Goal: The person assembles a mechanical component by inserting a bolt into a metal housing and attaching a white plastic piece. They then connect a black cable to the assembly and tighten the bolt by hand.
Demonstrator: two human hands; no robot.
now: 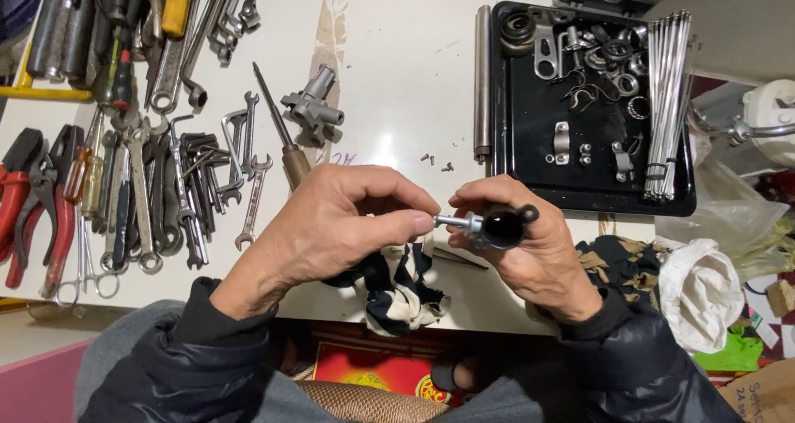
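Above the near edge of the white counter, the right hand has its grip closed around a small black round-bodied metal part. The left hand pinches the part's silver metal shaft between thumb and forefinger. A dark-and-white striped cloth lies just beneath, and a black tray of small metal fittings sits beyond.
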